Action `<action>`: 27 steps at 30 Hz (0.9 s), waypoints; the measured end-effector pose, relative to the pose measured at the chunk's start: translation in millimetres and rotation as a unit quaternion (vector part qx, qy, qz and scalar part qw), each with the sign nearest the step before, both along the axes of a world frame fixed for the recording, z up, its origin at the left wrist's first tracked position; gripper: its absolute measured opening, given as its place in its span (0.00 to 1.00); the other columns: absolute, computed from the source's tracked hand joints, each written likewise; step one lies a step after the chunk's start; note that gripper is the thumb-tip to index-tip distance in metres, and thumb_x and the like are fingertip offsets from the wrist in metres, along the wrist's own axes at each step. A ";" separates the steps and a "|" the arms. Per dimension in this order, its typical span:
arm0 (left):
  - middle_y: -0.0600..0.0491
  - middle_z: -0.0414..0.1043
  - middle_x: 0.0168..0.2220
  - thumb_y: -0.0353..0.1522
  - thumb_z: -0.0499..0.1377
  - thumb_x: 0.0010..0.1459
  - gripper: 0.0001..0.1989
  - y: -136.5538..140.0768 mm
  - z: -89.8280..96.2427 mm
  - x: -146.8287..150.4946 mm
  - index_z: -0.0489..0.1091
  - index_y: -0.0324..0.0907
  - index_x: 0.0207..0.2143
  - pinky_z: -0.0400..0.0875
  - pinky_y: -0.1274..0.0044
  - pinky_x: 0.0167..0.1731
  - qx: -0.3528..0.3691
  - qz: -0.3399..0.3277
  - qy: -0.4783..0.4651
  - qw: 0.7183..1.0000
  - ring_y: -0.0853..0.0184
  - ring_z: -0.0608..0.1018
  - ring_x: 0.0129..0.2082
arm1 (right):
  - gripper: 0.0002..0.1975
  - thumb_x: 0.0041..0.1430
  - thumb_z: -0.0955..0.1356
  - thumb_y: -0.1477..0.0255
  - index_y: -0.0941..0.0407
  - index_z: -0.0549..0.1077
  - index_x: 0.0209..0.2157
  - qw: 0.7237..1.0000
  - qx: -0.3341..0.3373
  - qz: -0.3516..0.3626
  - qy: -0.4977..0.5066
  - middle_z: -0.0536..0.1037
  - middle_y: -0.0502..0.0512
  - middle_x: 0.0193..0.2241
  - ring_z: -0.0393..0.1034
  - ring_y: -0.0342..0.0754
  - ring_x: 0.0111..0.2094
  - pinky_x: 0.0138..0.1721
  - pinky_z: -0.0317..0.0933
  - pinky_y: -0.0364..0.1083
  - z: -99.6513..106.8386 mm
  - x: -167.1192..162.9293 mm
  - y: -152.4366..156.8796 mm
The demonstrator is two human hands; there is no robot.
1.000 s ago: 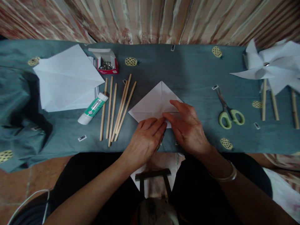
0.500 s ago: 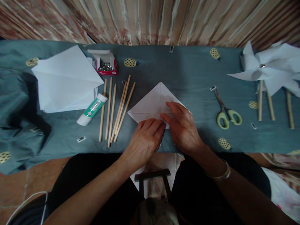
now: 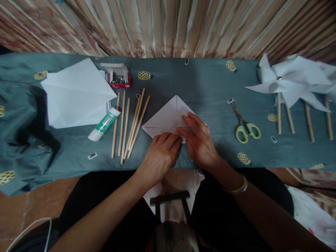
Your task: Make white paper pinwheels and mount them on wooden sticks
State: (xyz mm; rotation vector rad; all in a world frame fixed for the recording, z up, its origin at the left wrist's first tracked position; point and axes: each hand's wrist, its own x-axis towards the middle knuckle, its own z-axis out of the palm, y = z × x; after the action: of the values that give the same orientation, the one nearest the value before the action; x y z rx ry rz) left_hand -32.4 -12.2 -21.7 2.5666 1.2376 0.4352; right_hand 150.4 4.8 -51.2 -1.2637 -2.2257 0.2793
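A square sheet of white paper (image 3: 166, 115) lies turned as a diamond on the cloth, with dark lines running from its corners toward the middle. My left hand (image 3: 163, 150) covers the near corner, fingers pressed together and curled on the paper; its thumb is hidden. Over the right half of the sheet rests my right hand (image 3: 198, 140), fingers stretched and a little apart, touching the surface. Left of the sheet lie several thin wooden sticks (image 3: 127, 122).
A glue tube (image 3: 106, 122) leans by a stack of white paper (image 3: 76, 92) at the left. Behind the sticks stands an open red box of small metal pieces (image 3: 120, 78). Green-handled scissors (image 3: 245, 127) lie right, before several paper pinwheels (image 3: 296, 78) on sticks.
The view has turned slightly to the right, so more of the pinwheels shows. Both hands keep nearly the same place on the paper.
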 end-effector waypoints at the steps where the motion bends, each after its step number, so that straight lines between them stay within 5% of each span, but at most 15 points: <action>1: 0.43 0.75 0.47 0.29 0.49 0.68 0.14 0.2 0.6 0.1 0.70 0.34 0.51 0.72 0.64 0.45 -0.003 0.000 0.003 1.000 0.56 0.74 0.48 | 0.17 0.68 0.58 0.75 0.52 0.75 0.49 1.000 -0.019 0.010 0.011 0.67 0.59 0.63 0.54 0.57 0.68 0.62 0.58 0.62 3.4 3.4 1.0; 8: 0.41 0.74 0.52 0.29 0.50 0.68 0.15 -2.2 -1.5 -0.3 0.69 0.34 0.52 0.71 0.64 0.46 0.001 -0.002 0.005 1.000 0.55 0.73 0.51 | 0.21 0.66 0.59 0.73 0.57 0.70 0.58 0.993 -0.070 -0.070 0.070 0.71 0.64 0.60 0.64 0.55 0.62 0.65 0.57 0.60 21.3 24.2 31.0; 13: 0.40 0.72 0.57 0.29 0.51 0.68 0.15 -3.1 -3.6 -1.4 0.70 0.33 0.52 0.71 0.64 0.46 0.011 -0.003 0.010 1.000 0.55 0.73 0.51 | 0.20 0.64 0.64 0.65 0.60 0.73 0.54 0.991 -0.062 -0.116 0.016 0.66 0.68 0.63 0.60 0.64 0.64 0.63 0.57 0.65 6.0 17.1 52.3; 21: 0.40 0.72 0.57 0.29 0.51 0.67 0.15 -2.4 -2.2 -1.2 0.71 0.33 0.51 0.72 0.64 0.45 0.018 -0.003 0.021 1.000 0.55 0.74 0.50 | 0.16 0.57 0.70 0.65 0.57 0.76 0.46 0.988 -0.091 -0.118 0.049 0.68 0.67 0.61 0.62 0.64 0.63 0.62 0.57 0.65 9.3 7.4 71.0; 27: 0.42 0.72 0.58 0.28 0.54 0.66 0.14 -2.4 -1.1 -1.3 0.71 0.33 0.51 0.72 0.65 0.46 0.010 0.000 0.023 1.000 0.55 0.74 0.50 | 0.09 0.51 0.73 0.66 0.55 0.76 0.33 0.972 -0.158 -0.128 0.121 0.75 0.63 0.55 0.74 0.58 0.49 0.46 0.69 0.57 16.8 5.8 77.9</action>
State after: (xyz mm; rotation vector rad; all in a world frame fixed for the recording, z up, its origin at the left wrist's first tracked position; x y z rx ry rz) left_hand -33.7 -14.7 -22.8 2.6078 1.2547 0.3924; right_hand 156.2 82.8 -34.3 -1.5718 -1.8376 0.6683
